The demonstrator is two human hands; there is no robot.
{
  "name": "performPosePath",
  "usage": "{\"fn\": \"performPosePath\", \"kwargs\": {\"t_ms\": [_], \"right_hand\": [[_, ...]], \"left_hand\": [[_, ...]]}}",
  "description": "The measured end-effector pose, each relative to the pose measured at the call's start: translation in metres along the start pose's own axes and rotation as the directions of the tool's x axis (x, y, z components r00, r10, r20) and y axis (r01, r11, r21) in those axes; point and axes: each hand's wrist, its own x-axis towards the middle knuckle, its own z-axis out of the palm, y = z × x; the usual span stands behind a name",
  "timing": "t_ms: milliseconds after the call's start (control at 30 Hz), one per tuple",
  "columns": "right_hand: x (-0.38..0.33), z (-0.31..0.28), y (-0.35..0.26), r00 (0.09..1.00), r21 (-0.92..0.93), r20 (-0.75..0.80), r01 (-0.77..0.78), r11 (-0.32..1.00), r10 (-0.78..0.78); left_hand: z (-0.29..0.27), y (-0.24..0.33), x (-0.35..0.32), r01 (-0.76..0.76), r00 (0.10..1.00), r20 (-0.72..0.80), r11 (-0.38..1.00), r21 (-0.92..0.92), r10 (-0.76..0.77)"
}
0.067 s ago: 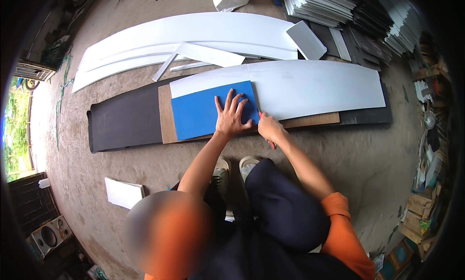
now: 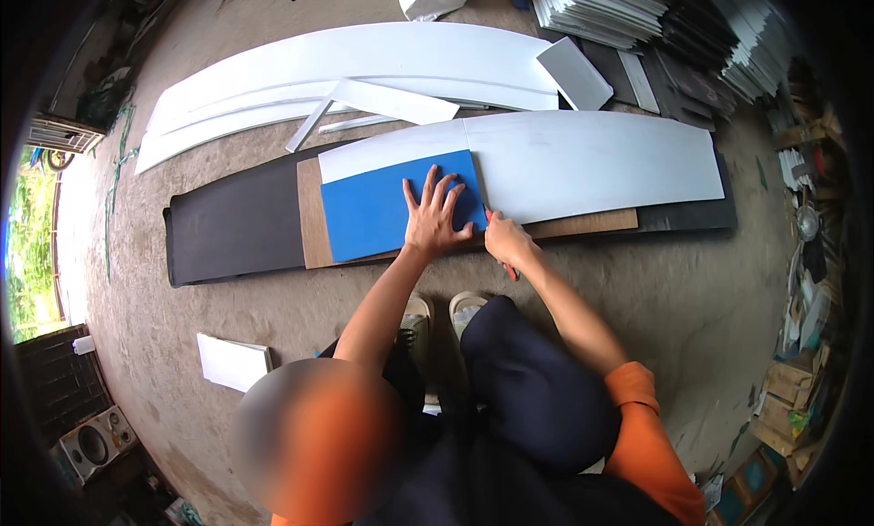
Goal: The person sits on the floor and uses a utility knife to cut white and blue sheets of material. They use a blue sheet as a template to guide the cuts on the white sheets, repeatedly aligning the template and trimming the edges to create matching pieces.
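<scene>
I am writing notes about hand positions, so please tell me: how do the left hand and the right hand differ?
The left hand is open, its fingers spread on the blue board; the right hand is closed around a red tool. The left hand lies over the board's face, while the right hand is by its near right corner. Both are bare.

No lettering, label, number or sign is showing clearly enough to be read anywhere in view

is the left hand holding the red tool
No, the right hand grips the red tool, while the left hand lies spread on the blue board.
</scene>
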Motion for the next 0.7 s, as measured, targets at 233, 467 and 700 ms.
{"fn": "performPosePath", "kwargs": {"t_ms": [233,467,700], "right_hand": [[-0.034,0.009,-0.002,0.996,0.048,0.058,-0.072,0.996,0.069],[-0.044,0.021,0.004,0.999,0.024,-0.025,-0.048,0.999,0.048],[-0.06,0.025,0.015,0.997,0.007,-0.083,-0.005,1.0,0.005]], "left_hand": [[-0.001,0.002,-0.003,0.011,1.0,-0.007,1.0,0.021,-0.011],[0.001,0.002,-0.004,0.005,1.0,-0.024,0.999,0.044,-0.004],[0.004,0.003,-0.003,-0.002,1.0,0.0,0.999,0.054,0.002]]}}
